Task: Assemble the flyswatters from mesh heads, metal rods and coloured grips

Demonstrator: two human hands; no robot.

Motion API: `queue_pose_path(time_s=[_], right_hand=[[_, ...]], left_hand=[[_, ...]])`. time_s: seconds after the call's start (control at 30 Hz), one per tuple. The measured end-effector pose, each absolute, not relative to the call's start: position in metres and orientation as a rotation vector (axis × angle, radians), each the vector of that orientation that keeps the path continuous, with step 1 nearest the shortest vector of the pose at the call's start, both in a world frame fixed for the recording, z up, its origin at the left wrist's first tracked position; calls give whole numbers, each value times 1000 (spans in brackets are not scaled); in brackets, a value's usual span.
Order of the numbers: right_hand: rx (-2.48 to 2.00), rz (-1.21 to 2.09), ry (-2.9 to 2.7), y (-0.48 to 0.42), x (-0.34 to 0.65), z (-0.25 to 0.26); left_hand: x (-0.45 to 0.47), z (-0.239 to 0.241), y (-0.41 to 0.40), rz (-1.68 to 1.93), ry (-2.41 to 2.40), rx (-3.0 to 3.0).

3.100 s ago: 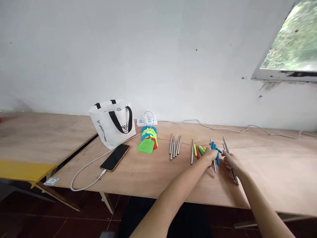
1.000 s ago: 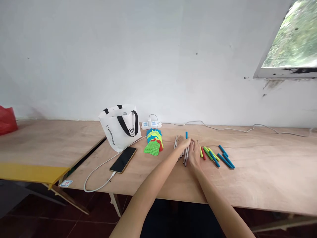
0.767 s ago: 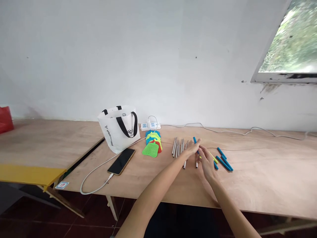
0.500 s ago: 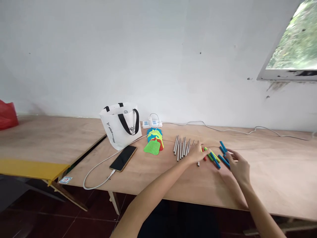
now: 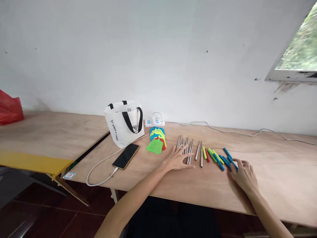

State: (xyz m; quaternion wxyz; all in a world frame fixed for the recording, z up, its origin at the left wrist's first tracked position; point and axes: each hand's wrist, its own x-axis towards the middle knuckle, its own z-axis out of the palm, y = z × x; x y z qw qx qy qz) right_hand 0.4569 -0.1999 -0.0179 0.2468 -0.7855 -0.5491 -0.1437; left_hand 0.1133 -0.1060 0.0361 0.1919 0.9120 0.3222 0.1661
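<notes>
My left hand (image 5: 177, 159) lies flat and open on the plywood table (image 5: 272, 178), its fingertips touching the near ends of several metal tubes (image 5: 188, 148) laid side by side. To their right lies a row of coloured sticks (image 5: 215, 154): yellow, red, green and several blue. My right hand (image 5: 244, 174) rests at the right end of that row, fingers loosely spread and touching the blue sticks (image 5: 229, 158). Neither hand holds anything.
A white tote bag (image 5: 125, 122) with black handles stands at the left. A phone (image 5: 125, 156) on a white cable lies in front of it. Coloured mesh pieces (image 5: 156, 140) are stacked by a power strip (image 5: 154, 123). A red bag (image 5: 10, 108) sits far left.
The left hand has slid left from the coloured sticks onto the metal tubes and flattened. The right hand has settled at the blue sticks on the right. The camera view has shifted slightly.
</notes>
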Motion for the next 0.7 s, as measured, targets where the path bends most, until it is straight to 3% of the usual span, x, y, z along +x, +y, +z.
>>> queue_pose_path(time_s=[0.23, 0.43, 0.7], right_hand=[[-1690, -348, -2026, -188, 371, 1], [-1871, -433, -2014, -150, 311, 17], [-1879, -234, -2006, -112, 302, 12]], left_hand=[[111, 24, -84, 552, 906, 2554], [114, 23, -73, 513, 1138, 2533], [111, 27, -77, 542, 1190, 2732]])
